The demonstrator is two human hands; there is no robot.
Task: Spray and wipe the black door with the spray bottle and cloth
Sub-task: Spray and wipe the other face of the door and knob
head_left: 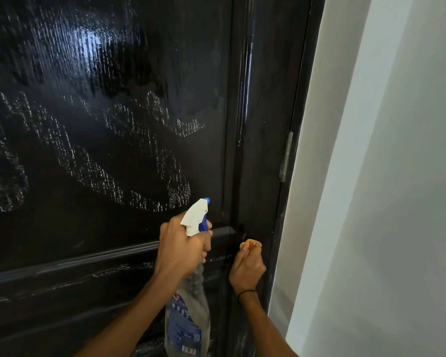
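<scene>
The black door [108,130] fills the left and middle of the view, glossy, with wet streaks across its upper panel. My left hand [182,244] grips the neck of a clear spray bottle [188,323] with a white and blue trigger head, its nozzle pointing up at the door. My right hand [246,269] holds a bunched orange cloth [250,245] against the door's right stile, just below the panel's moulding. Most of the cloth is hidden inside my fist.
A metal hinge [286,157] sits on the black door frame at the right. Beyond it runs a white wall [384,176]. A raised horizontal moulding [88,258] crosses the door at hand height.
</scene>
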